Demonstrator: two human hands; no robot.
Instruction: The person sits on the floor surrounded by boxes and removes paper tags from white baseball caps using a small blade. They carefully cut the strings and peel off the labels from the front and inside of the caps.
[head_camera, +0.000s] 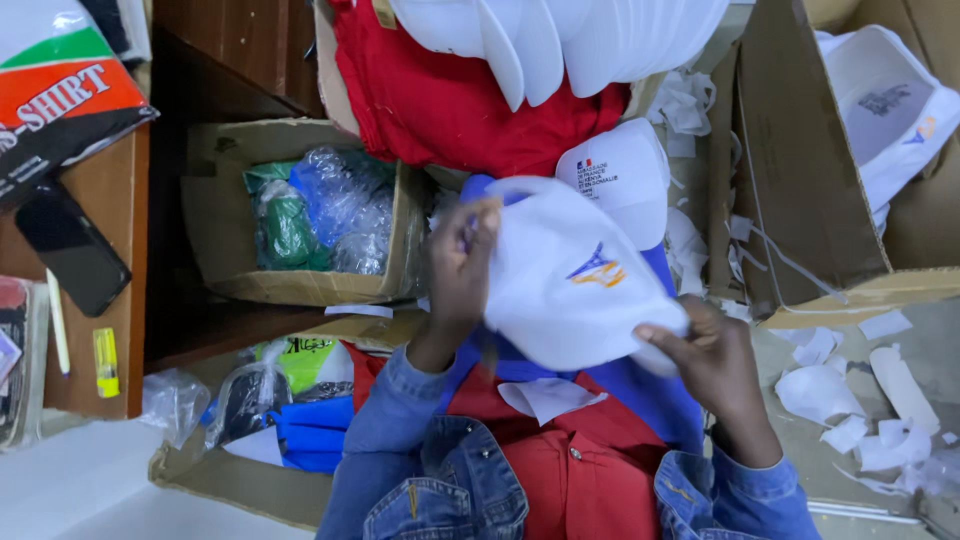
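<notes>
Cap in hand: a white cap (575, 275) with a small blue and orange emblem on its front sits at the centre of the view, lifted above the lap, its crown turned toward the camera.
Left hand: the left hand (462, 262) grips the cap's edge at about 9 o'clock of the cap, fingers curled closed on the fabric.
Right hand: the right hand (712, 358) holds the cap's lower rim at about 4 o'clock, thumb pressed onto the white cloth, fingers tucked under it.
Progress, as a judgement: the cap looks mid-handling; whether anything inside it has been taken out or put in I cannot tell, since the inside faces away.
Done, by the look of it: a row of white caps (560, 40) is nested together at 12 o'clock, and more white caps (890, 110) lie in a cardboard box (800, 200) at 2 o'clock.
Left, by the look of it: a second white cap (620, 170) with small print lies just beyond the held one, at 12 o'clock of it, on red cloth (440, 100).
Scraps: torn white paper pieces (860, 400) are scattered at 4 o'clock, near the right hand.
Other box: an open carton (300, 285) of clear plastic bags stands at 9 o'clock, well apart from the left hand.
Table: a wooden table (110, 280) at far 9 o'clock carries a dark phone (70, 248) and a yellow marker (105, 362).
</notes>
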